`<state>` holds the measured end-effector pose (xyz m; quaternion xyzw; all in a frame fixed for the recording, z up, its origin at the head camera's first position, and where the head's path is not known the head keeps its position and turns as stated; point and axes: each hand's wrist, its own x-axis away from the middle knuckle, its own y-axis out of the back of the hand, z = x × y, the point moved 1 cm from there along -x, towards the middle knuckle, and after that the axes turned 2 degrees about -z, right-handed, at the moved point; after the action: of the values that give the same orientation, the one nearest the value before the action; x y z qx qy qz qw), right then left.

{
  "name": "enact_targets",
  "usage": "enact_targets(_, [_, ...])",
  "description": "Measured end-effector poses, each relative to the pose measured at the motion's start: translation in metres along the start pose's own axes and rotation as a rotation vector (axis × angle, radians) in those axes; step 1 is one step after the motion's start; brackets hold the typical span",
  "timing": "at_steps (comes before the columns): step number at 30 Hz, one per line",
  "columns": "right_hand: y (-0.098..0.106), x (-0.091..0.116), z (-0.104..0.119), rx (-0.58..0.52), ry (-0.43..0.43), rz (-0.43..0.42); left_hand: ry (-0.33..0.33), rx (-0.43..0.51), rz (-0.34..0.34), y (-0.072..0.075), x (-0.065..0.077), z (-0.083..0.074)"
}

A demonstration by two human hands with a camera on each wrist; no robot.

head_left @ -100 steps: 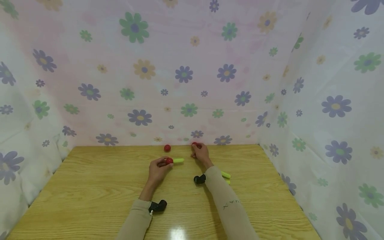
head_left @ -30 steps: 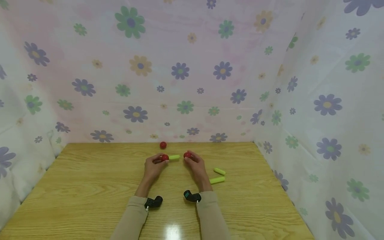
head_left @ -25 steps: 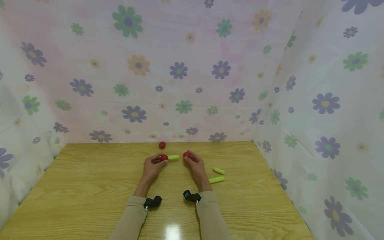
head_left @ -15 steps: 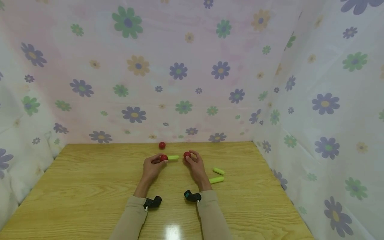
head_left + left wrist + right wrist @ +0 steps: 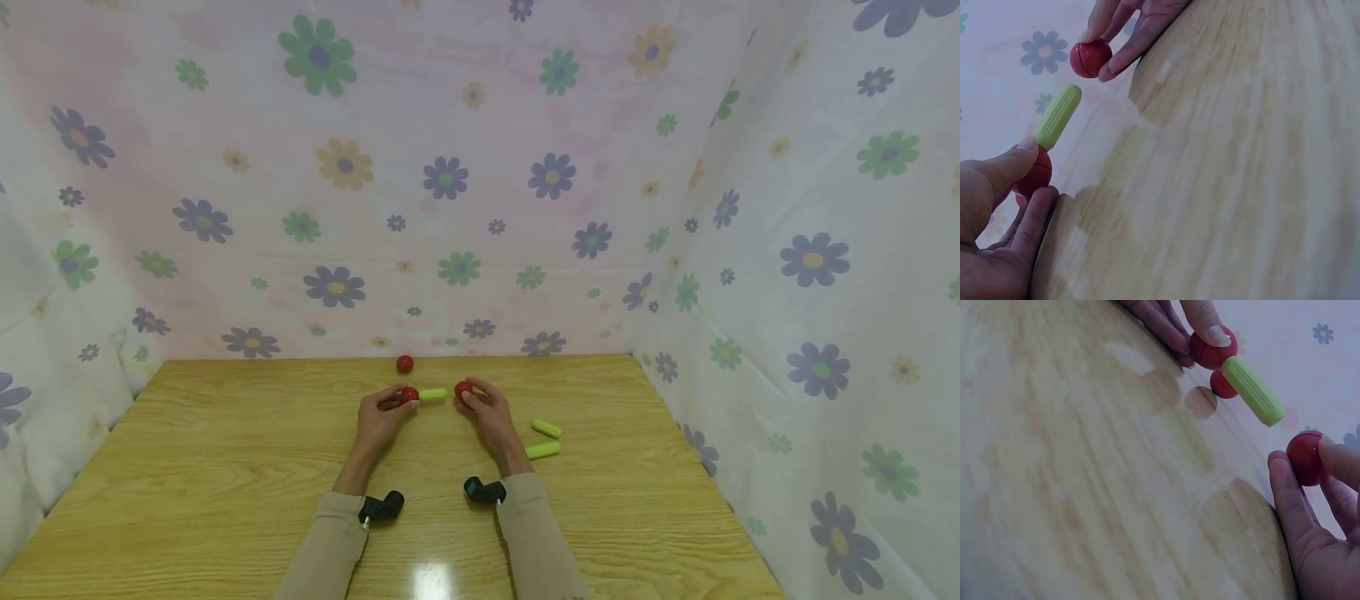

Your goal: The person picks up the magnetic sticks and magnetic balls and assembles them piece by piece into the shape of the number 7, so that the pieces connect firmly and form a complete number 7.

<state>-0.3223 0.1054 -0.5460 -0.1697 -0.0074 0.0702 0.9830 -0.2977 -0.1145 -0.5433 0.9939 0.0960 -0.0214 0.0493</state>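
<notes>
Backdrop (image 5: pixel 420 117): pale cloth printed with purple, green and orange flowers (image 5: pixel 334 287), hanging behind the work and along both sides.
Table (image 5: pixel 225 467): light wood with a long grain, shiny enough to show a bright patch of glare (image 5: pixel 432 579) near the person.
Left hand (image 5: pixel 381 418): thumb and fingers drawn narrow, pinching the left ball (image 5: pixel 409 396), which is red and glossy with a thin seam.
Joined stick (image 5: pixel 432 394): light green and ribbed, one end meeting the left ball, the other pointing towards the right hand.
Right hand (image 5: pixel 491 417): another close grip, thumb against fingers, holding the right ball (image 5: pixel 463 390), also red and seamed.
Gap: the right ball sits just beside the free tip of the joined stick, the two apart.
Far ball (image 5: pixel 405 363): red, on the table near its back edge, beyond the left hand.
Loose sticks: two green ones lie right of the right hand, the farther stick (image 5: pixel 547 428) slanted, the nearer stick (image 5: pixel 543 451) partly hidden by the right wrist.
Sleeves (image 5: pixel 326 537): beige on both arms, with a black camera (image 5: pixel 383 507) at each wrist.
</notes>
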Motion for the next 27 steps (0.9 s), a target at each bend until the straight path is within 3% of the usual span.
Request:
enact_targets(6, [-0.001, -0.001, 0.000, 0.071, -0.015, 0.005, 0.000, 0.003, -0.001, 0.000, 0.000, 0.000])
enact_targets(13, [-0.002, 0.000, 0.002, 0.161, -0.009, 0.030, 0.005, 0.019, 0.022, 0.000, 0.004, -0.010])
enact_targets(19, [-0.003, 0.003, 0.003, 0.209, 0.045, 0.067, -0.005, 0.009, 0.002, 0.001, 0.001, 0.000])
enact_targets(27, [-0.006, -0.001, 0.005, 0.267, -0.040, 0.022, 0.002, 0.023, 0.009, 0.000, -0.002, 0.000])
